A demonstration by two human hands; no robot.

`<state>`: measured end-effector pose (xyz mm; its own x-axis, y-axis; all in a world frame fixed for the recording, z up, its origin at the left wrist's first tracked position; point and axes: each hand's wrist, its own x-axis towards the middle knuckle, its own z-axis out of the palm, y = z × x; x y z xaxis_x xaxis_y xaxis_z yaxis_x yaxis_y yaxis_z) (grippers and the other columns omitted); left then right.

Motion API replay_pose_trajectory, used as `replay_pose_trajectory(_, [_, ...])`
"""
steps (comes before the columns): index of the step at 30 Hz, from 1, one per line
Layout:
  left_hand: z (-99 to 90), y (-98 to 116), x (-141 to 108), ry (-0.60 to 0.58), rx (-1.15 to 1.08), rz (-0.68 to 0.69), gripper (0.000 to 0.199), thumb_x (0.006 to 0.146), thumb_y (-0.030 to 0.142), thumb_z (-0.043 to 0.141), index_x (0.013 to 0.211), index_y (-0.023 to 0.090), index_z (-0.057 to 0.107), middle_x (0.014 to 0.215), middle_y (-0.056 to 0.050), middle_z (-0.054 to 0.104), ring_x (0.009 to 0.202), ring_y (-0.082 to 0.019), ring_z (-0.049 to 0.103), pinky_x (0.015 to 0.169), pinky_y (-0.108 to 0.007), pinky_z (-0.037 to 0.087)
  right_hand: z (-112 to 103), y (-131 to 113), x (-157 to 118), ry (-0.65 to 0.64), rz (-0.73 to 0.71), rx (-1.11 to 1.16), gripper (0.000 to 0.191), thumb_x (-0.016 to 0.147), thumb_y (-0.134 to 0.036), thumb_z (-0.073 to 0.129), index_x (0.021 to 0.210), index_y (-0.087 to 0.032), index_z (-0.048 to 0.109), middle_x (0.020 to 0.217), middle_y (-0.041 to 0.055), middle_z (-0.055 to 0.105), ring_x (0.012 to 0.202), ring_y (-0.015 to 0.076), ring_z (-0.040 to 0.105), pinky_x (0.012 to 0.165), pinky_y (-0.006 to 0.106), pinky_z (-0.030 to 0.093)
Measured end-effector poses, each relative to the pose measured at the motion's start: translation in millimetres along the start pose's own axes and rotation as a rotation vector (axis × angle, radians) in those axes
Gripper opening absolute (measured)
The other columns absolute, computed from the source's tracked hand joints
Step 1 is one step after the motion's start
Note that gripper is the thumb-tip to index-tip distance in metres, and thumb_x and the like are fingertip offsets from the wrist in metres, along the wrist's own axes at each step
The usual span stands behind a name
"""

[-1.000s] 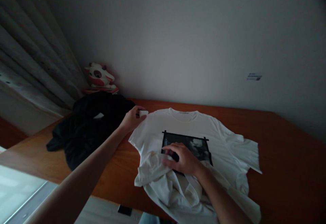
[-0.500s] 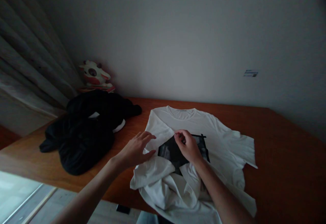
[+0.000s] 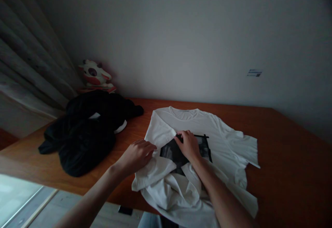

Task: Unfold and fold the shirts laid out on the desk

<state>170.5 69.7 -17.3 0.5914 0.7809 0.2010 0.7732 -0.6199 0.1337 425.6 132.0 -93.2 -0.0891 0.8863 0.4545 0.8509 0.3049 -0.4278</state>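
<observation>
A white T-shirt (image 3: 166,120) with a dark printed picture on its chest lies on the wooden table, its neckline facing the wall. Its lower part is bunched in folds near the table's front edge. My left hand (image 3: 138,155) is closed on the left edge of the T-shirt, by the sleeve; the thumb is partly hidden. Over the print, my right hand (image 3: 188,145) pinches the tip of the white cloth that lies folded across the chest. The right sleeve lies spread out to the side.
A heap of black clothing (image 3: 88,134) with white patches rests on the left of the table (image 3: 290,158). Behind it sits a white and red cow figure (image 3: 94,72) near the curtain (image 3: 28,55). A small label (image 3: 254,73) is on the wall. Something dark (image 3: 125,210) lies below the front edge.
My left hand has closed from spread fingers onto the T-shirt's left edge. My right hand stays pinching the cloth over the print. The whole view has shifted slightly.
</observation>
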Motion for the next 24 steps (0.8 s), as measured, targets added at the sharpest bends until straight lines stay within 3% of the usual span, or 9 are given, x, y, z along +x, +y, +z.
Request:
replay_pose_trajectory(5, [-0.4, 1, -2, 0.135, -0.062, 0.023, 0.024, 0.098, 0.017, 0.049, 0.107, 0.023, 0.071, 0.101, -0.006, 0.077, 0.092, -0.021, 0.073, 0.085, -0.034, 0.058, -7, -5, -1, -0.071, -0.076, 0.102, 0.032, 0.093, -0.021, 0.059, 0.124, -0.025, 0.064, 0.111, 0.0097, 0.069, 0.103, 0.0271, 0.064, 0.088, 0.040, 0.050])
replay_pose_trajectory(9, [-1.5, 1, -1, 0.161, -0.076, 0.027, 0.022, 0.099, 0.018, 0.049, 0.106, 0.022, 0.070, 0.100, -0.006, 0.077, 0.090, -0.020, 0.073, 0.082, -0.033, 0.058, -5, -4, 1, -0.116, -0.094, 0.149, 0.030, 0.092, -0.019, 0.058, 0.119, -0.024, 0.069, 0.115, 0.0106, 0.070, 0.107, 0.0272, 0.064, 0.095, 0.043, 0.050])
replay_pose_trajectory(12, [0.5, 1, -3, 0.181, -0.073, 0.044, 0.021, 0.100, 0.017, 0.049, 0.106, 0.021, 0.069, 0.099, -0.006, 0.077, 0.089, -0.020, 0.073, 0.080, -0.032, 0.058, -3, -2, 3, -0.036, -0.062, 0.259, 0.031, 0.089, -0.019, 0.058, 0.117, -0.018, 0.070, 0.111, 0.0129, 0.071, 0.099, 0.0257, 0.066, 0.093, 0.042, 0.052])
replay_pose_trajectory(17, [3.7, 2, -5, 0.223, -0.103, 0.087, 0.018, 0.100, 0.015, 0.051, 0.105, 0.020, 0.068, 0.100, -0.006, 0.076, 0.090, -0.019, 0.072, 0.080, -0.030, 0.057, -11, -3, 5, 0.186, -0.009, 0.362, 0.025, 0.091, -0.028, 0.055, 0.105, -0.018, 0.073, 0.099, 0.0108, 0.073, 0.090, 0.0237, 0.068, 0.087, 0.038, 0.054])
replay_pose_trajectory(24, [10.1, 6, -2, 0.116, -0.122, 0.164, 0.020, 0.102, 0.017, 0.049, 0.103, 0.020, 0.069, 0.094, -0.004, 0.075, 0.085, -0.017, 0.071, 0.075, -0.028, 0.056, -23, -6, 1, 0.171, 0.070, 0.259, 0.025, 0.093, -0.030, 0.054, 0.097, -0.018, 0.075, 0.091, 0.0082, 0.074, 0.079, 0.0204, 0.067, 0.079, 0.032, 0.051])
